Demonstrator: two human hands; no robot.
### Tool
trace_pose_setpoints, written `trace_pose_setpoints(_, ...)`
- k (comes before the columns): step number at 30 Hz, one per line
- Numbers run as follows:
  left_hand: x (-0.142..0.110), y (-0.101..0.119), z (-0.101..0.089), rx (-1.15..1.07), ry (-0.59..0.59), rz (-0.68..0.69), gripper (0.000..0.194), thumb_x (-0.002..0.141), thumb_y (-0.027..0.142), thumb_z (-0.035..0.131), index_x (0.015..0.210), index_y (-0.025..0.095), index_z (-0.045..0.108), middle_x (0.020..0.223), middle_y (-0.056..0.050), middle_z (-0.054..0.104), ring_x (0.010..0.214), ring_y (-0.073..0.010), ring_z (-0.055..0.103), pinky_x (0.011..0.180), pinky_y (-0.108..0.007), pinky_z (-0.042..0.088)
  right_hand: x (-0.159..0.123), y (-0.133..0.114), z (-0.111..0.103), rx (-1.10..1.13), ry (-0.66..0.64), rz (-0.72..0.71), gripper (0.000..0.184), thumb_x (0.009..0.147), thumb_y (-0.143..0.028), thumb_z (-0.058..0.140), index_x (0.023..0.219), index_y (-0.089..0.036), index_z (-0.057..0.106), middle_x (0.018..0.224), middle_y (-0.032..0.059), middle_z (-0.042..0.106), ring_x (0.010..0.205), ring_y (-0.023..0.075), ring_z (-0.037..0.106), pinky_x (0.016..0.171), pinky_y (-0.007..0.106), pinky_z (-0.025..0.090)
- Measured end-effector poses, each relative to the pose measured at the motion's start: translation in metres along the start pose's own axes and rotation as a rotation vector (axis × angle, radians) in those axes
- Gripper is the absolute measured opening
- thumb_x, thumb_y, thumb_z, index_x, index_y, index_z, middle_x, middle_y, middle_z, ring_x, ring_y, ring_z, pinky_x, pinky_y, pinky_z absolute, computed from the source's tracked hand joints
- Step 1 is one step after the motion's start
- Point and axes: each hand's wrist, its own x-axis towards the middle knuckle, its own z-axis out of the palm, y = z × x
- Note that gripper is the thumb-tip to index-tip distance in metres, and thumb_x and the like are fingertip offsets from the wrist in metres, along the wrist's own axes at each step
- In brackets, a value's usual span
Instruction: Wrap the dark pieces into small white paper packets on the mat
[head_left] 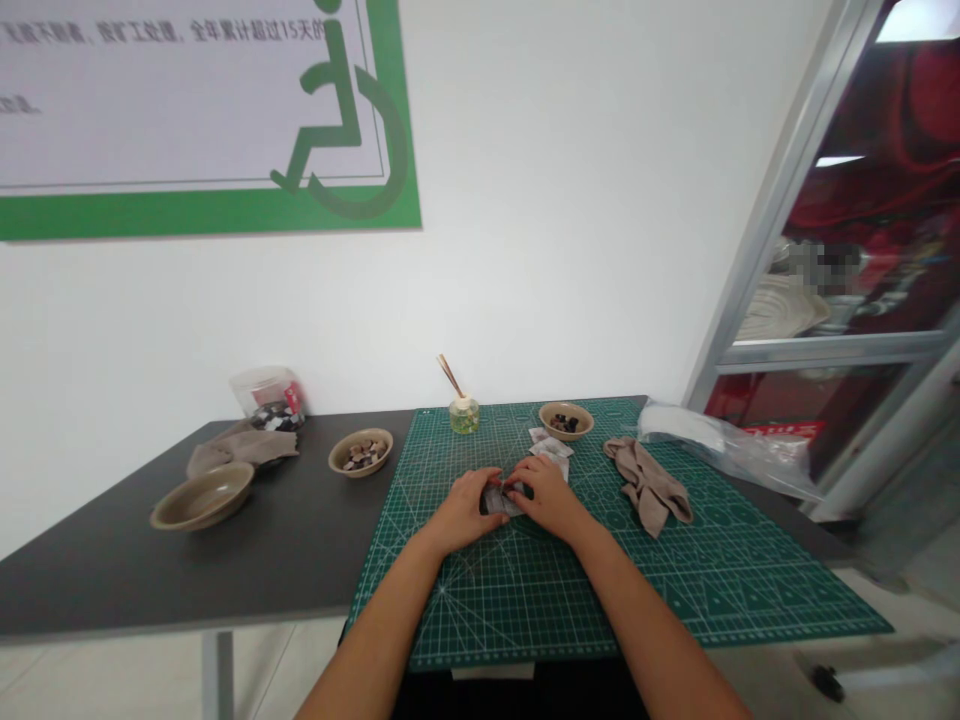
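Left hand [471,502] and right hand [543,490] pinched the paper [504,503] between them over the mat [510,610]. Folding or wrapping appeared under way; the next move likely called for steady fingertip control.

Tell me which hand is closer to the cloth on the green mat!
Right. The right hand is left of the cloth, with a gap; the left hand is farther off that way.
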Motion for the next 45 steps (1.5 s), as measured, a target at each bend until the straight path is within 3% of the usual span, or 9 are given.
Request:
trace_pose_setpoints(3, 0.0, 0.0, 0.001, -0.003, 0.007, -0.001, 0.062, 0.066, 0.02, 0.069, 0.123, 0.018, 0.044, 0.112, -0.007, 0.057, 0.106, -0.023, 0.05, 0.096, -0.04, 0.037, 0.0, 0.002, 0.0, -0.028, 0.04, 0.042, 0.007, 0.073, -0.014, 0.062, 0.079, -0.017, 0.064, 0.085, 0.0055, 0.059, 0.09, 0.0221, 0.047, 0.082, 0.039, 0.036)
trace_pose_setpoints(8, 0.0, 0.0, 0.002, 0.006, 0.026, 0.002, 0.059, 0.067, 0.02, 0.067, 0.122, 0.017, 0.045, 0.112, -0.008, 0.056, 0.106, -0.0236, 0.05, 0.095, -0.041, 0.038, 0.0, -0.003, 0.002, 0.039, -0.013, -0.062, 0.012, 0.073, -0.015, 0.063, 0.083, -0.019, 0.064, 0.089, 0.0045, 0.058, 0.091, 0.0205, 0.047, 0.083, 0.037, 0.037)
trace_pose_setpoints(15, 0.0, -0.003, 0.002, 0.005, 0.029, 0.012, 0.055, 0.07, 0.018, 0.063, 0.122, 0.015, 0.045, 0.112, -0.009, 0.057, 0.106, -0.0229, 0.05, 0.096, -0.04, 0.038, 0.001, 0.001, 0.001, 0.004, 0.04, 0.017, 0.009, 0.072, -0.013, 0.062, 0.079, -0.017, 0.061, 0.085, 0.0056, 0.06, 0.091, 0.0221, 0.049, 0.082, 0.039, 0.037)
trace_pose_setpoints(20, 0.0, -0.001, 0.001, 0.03, 0.02, 0.008, 0.053, 0.071, 0.019, 0.061, 0.122, 0.013, 0.045, 0.112, -0.01, 0.056, 0.106, -0.0232, 0.05, 0.096, -0.04, 0.038, 0.001, -0.004, -0.003, 0.081, -0.013, -0.097, 0.012, 0.073, -0.007, 0.057, 0.076, -0.018, 0.059, 0.079, 0.0025, 0.061, 0.083, 0.0191, 0.052, 0.079, 0.036, 0.038)
trace_pose_setpoints(26, 0.0, -0.004, 0.002, 0.031, 0.019, 0.016, 0.055, 0.07, 0.019, 0.062, 0.122, 0.015, 0.045, 0.113, -0.009, 0.056, 0.106, -0.023, 0.05, 0.096, -0.039, 0.038, 0.002, -0.006, -0.006, 0.144, -0.06, -0.002, 0.013, 0.076, -0.008, 0.056, 0.084, -0.018, 0.061, 0.083, 0.0039, 0.059, 0.082, 0.0179, 0.054, 0.075, 0.033, 0.042)
trace_pose_setpoints(31, 0.0, -0.005, 0.003, 0.041, 0.034, 0.029, 0.053, 0.069, 0.021, 0.063, 0.119, 0.015, 0.047, 0.114, -0.009, 0.056, 0.106, -0.0233, 0.05, 0.095, -0.038, 0.039, 0.005, -0.013, 0.001, 0.2, -0.134, -0.08, 0.018, 0.076, -0.004, 0.053, 0.085, -0.018, 0.061, 0.087, 0.0033, 0.057, 0.082, 0.0155, 0.054, 0.075, 0.03, 0.044)
trace_pose_setpoints(38, -0.001, -0.005, 0.003, 0.027, 0.024, 0.008, 0.056, 0.069, 0.02, 0.063, 0.122, 0.017, 0.045, 0.114, -0.008, 0.056, 0.108, -0.024, 0.049, 0.096, -0.04, 0.037, 0.002, -0.006, -0.004, 0.142, -0.088, -0.059, 0.019, 0.077, -0.006, 0.053, 0.089, -0.017, 0.064, 0.086, 0.0051, 0.059, 0.083, 0.0169, 0.055, 0.076, 0.032, 0.044)
trace_pose_setpoints(45, 0.0, -0.005, 0.003, 0.024, 0.02, 0.008, 0.054, 0.07, 0.022, 0.063, 0.12, 0.018, 0.046, 0.114, -0.008, 0.056, 0.106, -0.0243, 0.05, 0.095, -0.04, 0.038, 0.006, -0.009, 0.002, 0.163, -0.107, -0.138, 0.022, 0.077, -0.005, 0.052, 0.086, -0.019, 0.065, 0.087, 0.005, 0.059, 0.084, 0.0168, 0.054, 0.076, 0.032, 0.045)
